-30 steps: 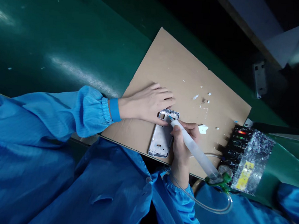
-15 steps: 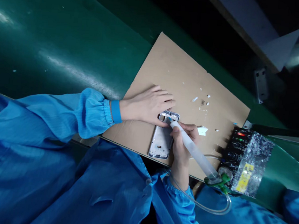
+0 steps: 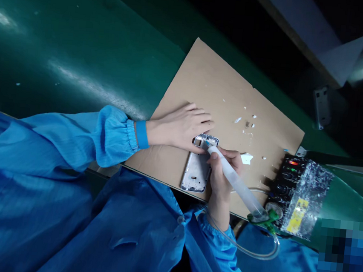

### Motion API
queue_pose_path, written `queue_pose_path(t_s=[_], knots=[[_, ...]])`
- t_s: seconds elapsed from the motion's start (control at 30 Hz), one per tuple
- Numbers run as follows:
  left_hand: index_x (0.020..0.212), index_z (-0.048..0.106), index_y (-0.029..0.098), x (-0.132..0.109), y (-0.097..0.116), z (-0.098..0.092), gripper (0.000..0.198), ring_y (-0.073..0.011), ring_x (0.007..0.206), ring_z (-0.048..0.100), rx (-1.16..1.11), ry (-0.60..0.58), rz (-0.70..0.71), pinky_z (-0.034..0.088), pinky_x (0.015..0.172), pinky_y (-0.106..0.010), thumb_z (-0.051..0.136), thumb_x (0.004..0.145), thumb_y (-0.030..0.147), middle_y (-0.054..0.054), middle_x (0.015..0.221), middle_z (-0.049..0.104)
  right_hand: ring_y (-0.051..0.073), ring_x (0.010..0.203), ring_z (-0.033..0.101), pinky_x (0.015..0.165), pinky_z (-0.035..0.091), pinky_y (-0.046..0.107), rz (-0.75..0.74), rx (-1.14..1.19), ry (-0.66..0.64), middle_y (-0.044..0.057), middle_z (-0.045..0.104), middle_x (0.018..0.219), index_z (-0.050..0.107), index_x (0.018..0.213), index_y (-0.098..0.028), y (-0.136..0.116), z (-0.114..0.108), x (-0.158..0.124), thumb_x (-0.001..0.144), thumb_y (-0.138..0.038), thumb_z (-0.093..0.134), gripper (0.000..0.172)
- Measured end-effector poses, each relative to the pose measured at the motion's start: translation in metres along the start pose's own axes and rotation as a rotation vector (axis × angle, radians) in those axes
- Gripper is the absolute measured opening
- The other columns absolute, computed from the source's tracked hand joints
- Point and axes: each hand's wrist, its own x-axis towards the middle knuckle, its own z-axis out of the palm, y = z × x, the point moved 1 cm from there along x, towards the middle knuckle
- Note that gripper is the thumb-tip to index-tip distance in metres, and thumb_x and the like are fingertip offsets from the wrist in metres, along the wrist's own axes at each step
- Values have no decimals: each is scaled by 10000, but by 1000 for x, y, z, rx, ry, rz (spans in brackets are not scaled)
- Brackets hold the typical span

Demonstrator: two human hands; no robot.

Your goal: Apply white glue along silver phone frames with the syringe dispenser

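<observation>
Left hand (image 3: 184, 125) is lying flat, fingers loosely extended with slight gaps, thumb crossing the phone frame (image 3: 196, 170), which is sitting on the cardboard sheet (image 3: 193, 77) with its long axis running away from the wearer, far end leaning slightly right. Right hand (image 3: 220, 183) is pinching the syringe (image 3: 237, 182) between thumb and fingers, blue tip (image 3: 207, 142) pointing far-left at the frame's far end, translucent barrel slanting back to near-right; can't tell fill level. Dispenser box (image 3: 306, 199) is standing right of the sheet, red and green lights (image 3: 293, 163) showing.
</observation>
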Motion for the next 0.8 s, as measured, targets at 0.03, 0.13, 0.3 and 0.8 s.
queue_pose_path(t_s=[0.03,0.13,0.3,0.8], knots=[[1157,724,160,0,0,0,467,-312,1122,725,-1,-2,-2,420,1002,-470,843,1046,597,-125,1250,796,152,665,708,614,582,289,-5,1,-1,5,797,851,734,1059,-218,0,0,0,1021,-483,930,333],[1157,721,170,0,0,0,459,-312,1123,722,-5,2,-3,422,997,-464,848,1040,596,-126,1250,798,155,693,725,634,599,310,-11,8,0,26,845,959,725,1059,-232,2,0,0,1019,-477,934,325],[1149,719,175,0,-1,1,448,-315,1126,722,-3,22,5,426,996,-461,839,1043,594,-124,1244,801,145,688,723,603,560,294,-7,19,-4,20,849,962,733,1070,-236,2,0,0,1018,-457,942,309],[1173,730,171,-1,-1,4,469,-310,1151,726,-2,34,4,446,1020,-466,841,1047,609,-106,1249,794,165,700,763,620,616,309,24,-1,10,52,857,939,730,1050,-219,-6,3,2,992,-568,943,414]])
